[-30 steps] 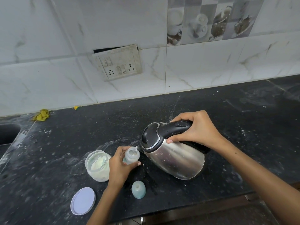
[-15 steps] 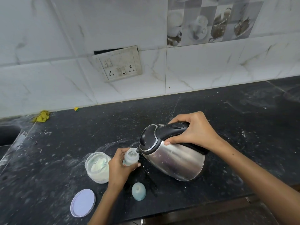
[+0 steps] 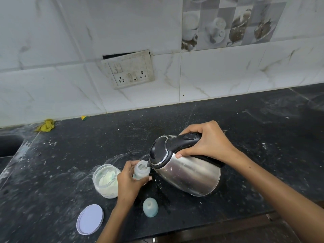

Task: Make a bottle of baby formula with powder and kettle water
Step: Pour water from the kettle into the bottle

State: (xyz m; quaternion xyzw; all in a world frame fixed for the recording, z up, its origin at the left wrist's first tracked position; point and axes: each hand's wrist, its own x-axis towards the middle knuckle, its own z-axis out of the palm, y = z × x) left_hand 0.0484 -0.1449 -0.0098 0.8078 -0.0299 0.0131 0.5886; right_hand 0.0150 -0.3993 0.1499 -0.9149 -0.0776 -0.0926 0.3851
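Pouring kettle water into bottle.
Right hand gripping handle, left hand wrapped around bottle; powder jar open at 9 o'clock; capping, shaking left.

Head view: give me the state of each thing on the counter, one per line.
kettle: tilted, lid shut, spout at bottle mouth, right hand holds handle
baby bottle: uncapped, upright, left hand holds it
powder jar: open, partly full
jar lid: off, on counter
bottle cap: off, standing on counter

The kettle has tipped further (spout now at the bottle mouth).
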